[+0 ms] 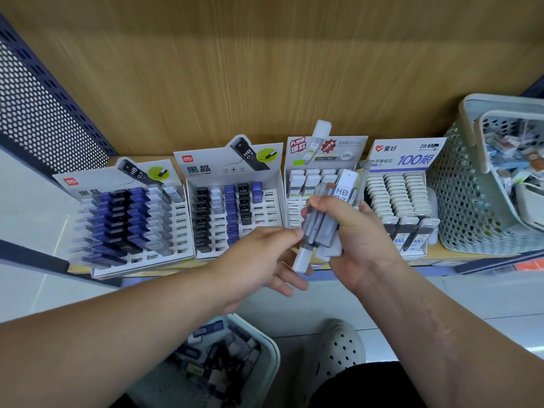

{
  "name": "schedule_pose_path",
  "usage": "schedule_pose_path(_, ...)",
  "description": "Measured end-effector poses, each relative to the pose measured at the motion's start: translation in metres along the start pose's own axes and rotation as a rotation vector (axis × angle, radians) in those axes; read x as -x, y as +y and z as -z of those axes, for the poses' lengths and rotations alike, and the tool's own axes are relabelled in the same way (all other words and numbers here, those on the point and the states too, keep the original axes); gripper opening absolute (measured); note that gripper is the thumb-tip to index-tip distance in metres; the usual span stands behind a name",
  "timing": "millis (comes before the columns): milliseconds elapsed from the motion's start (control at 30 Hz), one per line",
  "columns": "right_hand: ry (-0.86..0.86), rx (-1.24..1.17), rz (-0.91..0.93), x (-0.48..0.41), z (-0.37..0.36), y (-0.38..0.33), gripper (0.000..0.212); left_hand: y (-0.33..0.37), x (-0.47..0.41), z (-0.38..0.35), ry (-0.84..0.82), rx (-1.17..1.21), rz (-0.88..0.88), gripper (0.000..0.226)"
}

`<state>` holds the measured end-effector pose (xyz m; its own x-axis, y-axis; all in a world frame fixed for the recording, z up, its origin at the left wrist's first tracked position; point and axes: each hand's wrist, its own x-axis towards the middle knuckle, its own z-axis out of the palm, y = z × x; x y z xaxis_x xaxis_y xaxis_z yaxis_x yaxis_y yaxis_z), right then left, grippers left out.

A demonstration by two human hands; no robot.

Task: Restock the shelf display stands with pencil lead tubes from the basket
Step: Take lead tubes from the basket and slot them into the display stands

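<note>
My right hand (357,245) grips a bundle of grey pencil lead tubes (326,222) with white caps, held in front of the third display stand (323,160). My left hand (265,257) pinches one tube (306,254) of the bundle near its white cap. On the wooden shelf stand several cardboard display stands: a far-left one (126,219) with blue, black and clear tubes, a second (235,213) partly filled, and a fourth (403,201) packed with white-capped tubes. A basket (265,343) with loose tubes sits on the floor below my arms.
A pale perforated basket (459,201) full of mixed stationery stands at the shelf's right end. A dark perforated metal panel (38,113) bounds the shelf on the left. My foot in a white clog (341,346) rests on the tiled floor.
</note>
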<state>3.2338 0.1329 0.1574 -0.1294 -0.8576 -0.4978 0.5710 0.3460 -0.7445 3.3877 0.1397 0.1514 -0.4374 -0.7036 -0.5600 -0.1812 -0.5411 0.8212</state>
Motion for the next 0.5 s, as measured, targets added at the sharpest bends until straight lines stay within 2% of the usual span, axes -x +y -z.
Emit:
schedule_pose_path(133, 0.014, -0.018, 0.008, 0.003, -0.003, 0.001, 0.039, -0.009, 0.010, -0.001, 0.017, -0.007, -0.054, 0.016)
schedule_pose_path(333, 0.058, -0.058, -0.024, 0.005, -0.008, -0.001, 0.063, -0.010, 0.014, -0.002, 0.026, 0.064, -0.057, 0.015)
schedule_pose_path(500, 0.053, -0.102, -0.018, 0.005, -0.007, -0.007, 0.052, -0.006, 0.016, 0.003, -0.028, 0.178, -0.045, 0.011)
